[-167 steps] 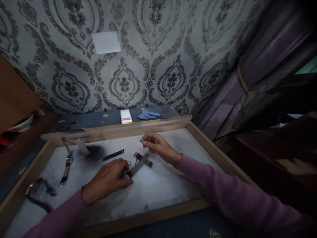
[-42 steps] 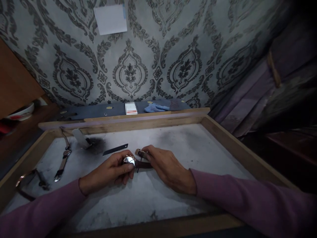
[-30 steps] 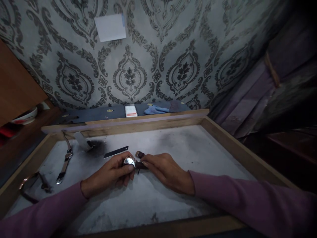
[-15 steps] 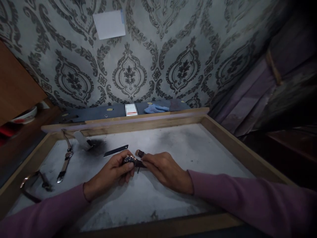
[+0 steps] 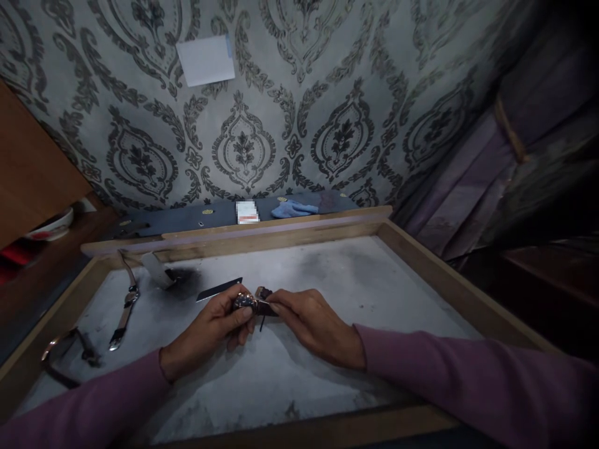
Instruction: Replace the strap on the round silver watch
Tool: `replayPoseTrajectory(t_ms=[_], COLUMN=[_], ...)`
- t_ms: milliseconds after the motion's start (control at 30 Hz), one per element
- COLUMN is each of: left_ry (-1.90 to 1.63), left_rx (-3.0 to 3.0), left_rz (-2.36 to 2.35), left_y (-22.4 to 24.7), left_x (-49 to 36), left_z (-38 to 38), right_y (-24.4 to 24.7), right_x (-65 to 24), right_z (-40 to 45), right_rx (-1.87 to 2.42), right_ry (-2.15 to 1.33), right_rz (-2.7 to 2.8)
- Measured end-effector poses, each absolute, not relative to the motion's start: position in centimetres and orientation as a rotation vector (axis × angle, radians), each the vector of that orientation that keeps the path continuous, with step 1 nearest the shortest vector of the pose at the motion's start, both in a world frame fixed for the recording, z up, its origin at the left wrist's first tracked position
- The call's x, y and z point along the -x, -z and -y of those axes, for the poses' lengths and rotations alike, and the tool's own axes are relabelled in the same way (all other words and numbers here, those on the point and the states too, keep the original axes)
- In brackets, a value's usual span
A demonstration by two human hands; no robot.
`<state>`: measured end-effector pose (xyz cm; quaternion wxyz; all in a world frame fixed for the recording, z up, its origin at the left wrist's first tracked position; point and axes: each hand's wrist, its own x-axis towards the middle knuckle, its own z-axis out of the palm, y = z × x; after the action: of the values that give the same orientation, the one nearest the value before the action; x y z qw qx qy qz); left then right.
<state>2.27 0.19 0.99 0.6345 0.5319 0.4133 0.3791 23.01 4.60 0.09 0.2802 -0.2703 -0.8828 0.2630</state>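
A wristwatch (image 5: 245,301) with a dark dial and shiny case is held in my left hand (image 5: 229,317), thumb and fingers closed around the case. Its dark strap (image 5: 267,309) points right, towards my right hand (image 5: 312,323). The right thumb and fingers are pinched together at the strap, with a thin pale tool (image 5: 263,302) showing between them and the case; its exact kind is unclear. A strap buckle (image 5: 262,292) shows just behind the watch. Beyond my left hand lies a dark flat blade (image 5: 219,289) on the white surface.
Two more watches lie at the left: one stretched out (image 5: 125,305), one curled (image 5: 65,358). Near the back left corner is a pale strap (image 5: 156,269). A raised wooden rim (image 5: 281,232) surrounds the work surface. Behind it are a blue cloth (image 5: 294,209) and a small box (image 5: 247,212).
The camera view has tilted slightly. My right fingertips have shifted a little at the strap, and the pale tool shows more clearly beside the watch case. Both grips stay the same.
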Motion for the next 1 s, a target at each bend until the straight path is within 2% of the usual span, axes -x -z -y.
replayPoseTrajectory(t_ms=[1000], left_ry=[-0.885], left_rx=[-1.289], left_rz=[-0.961], left_y=[-0.59], left_x=[-2.32], left_z=[-0.19], right_y=[-0.87], right_x=[-22.98], right_z=[-5.1], right_rx=[0.638], right_ry=[-0.822], right_rz=[2.443])
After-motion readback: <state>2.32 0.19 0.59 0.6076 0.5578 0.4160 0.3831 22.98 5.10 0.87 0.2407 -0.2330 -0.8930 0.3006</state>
